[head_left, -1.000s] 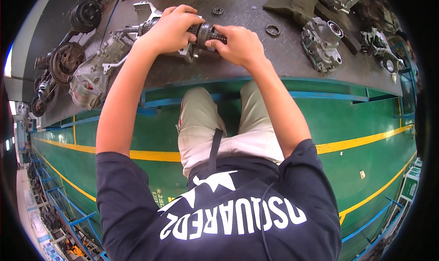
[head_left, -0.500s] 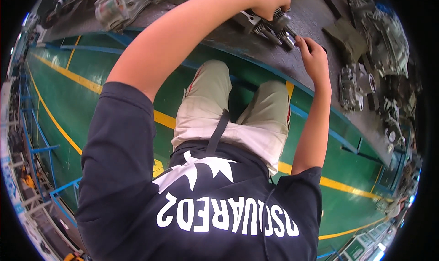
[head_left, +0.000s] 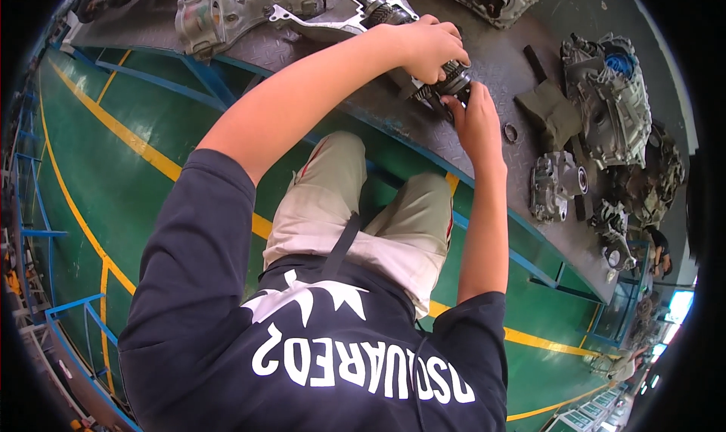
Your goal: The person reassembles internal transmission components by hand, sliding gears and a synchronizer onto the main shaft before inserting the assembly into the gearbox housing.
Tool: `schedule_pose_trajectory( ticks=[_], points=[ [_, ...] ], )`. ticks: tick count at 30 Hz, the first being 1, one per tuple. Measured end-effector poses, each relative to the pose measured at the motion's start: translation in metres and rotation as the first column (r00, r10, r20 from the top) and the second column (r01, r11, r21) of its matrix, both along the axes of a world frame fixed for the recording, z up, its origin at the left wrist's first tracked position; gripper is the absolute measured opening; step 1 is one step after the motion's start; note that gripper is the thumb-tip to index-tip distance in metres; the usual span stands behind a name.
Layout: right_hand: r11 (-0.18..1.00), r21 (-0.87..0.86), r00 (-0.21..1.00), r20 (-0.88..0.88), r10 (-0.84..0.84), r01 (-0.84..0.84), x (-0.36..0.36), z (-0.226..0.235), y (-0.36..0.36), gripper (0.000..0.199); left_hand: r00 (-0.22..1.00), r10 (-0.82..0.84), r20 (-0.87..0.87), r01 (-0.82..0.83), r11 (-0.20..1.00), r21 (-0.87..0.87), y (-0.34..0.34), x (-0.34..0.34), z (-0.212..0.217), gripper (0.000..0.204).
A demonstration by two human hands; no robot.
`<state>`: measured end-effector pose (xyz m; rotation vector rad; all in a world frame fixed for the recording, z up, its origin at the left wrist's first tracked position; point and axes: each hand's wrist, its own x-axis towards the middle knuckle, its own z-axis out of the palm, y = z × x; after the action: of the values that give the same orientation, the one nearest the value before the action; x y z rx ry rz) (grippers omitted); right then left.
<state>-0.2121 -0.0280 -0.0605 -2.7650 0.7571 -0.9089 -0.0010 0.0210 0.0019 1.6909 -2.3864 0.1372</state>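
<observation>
Geared shaft (head_left: 457,75), dark metal, one: at the bench (head_left: 495,65), near its front edge; left hand (head_left: 434,48) curled over the gears, right hand (head_left: 478,122) pinching the end. Presumably heavy, rigid, possibly oil-slick; best held two-handed by smooth collars, off the teeth.

Person in a short-sleeved black T-shirt (head_left: 249,386) and pale trousers (head_left: 386,262).
Bold white lettering (head_left: 354,365), upside down in this view, crosses the chest beside a jagged, star-like white shape (head_left: 281,302). The loose sleeves (head_left: 189,250) have stitched hems. A dark strap (head_left: 342,245) lies over the beige trousers, which have thin red side trim (head_left: 451,224). A slim dark cord (head_left: 418,383) crosses the shirt. The left hand (head_left: 432,48) and right hand (head_left: 478,118) are bare.
</observation>
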Motion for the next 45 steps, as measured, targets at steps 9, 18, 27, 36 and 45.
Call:
schedule_pose_trajectory(
  ticks=[9, 18, 27, 36, 45],
  points=[
    [0.999, 0.031, 0.998, 0.059, 0.031, -0.033, -0.009, -0.001, -0.002, 0.036, 0.969, -0.243, -0.056, 0.239, 0.969, -0.069, -0.002, -0.007, 0.003, 0.066],
    [0.969, 0.200, 0.977, 0.129, -0.173, 0.145, -0.042, -0.001, 0.006, 0.024, 0.953, -0.280, 0.112, 0.295, 0.945, -0.145, -0.014, -0.019, -0.008, 0.048],
    [0.947, 0.294, 0.901, 0.363, -0.238, 0.132, -0.053, -0.030, 0.008, 0.017, 0.968, -0.250, -0.038, 0.246, 0.965, -0.090, -0.023, -0.016, 0.000, 0.039],
    [0.953, 0.150, 0.933, 0.214, -0.290, 0.262, -0.053, -0.015, 0.015, 0.018, 0.970, -0.243, -0.020, 0.238, 0.961, -0.140, -0.020, -0.025, 0.000, 0.043],
    [0.983, 0.159, 0.964, 0.231, -0.132, 0.096, 0.005, -0.004, 0.019, 0.036, 0.953, -0.297, -0.052, 0.272, 0.921, -0.280, 0.001, -0.011, 0.003, 0.059]
  ],
)
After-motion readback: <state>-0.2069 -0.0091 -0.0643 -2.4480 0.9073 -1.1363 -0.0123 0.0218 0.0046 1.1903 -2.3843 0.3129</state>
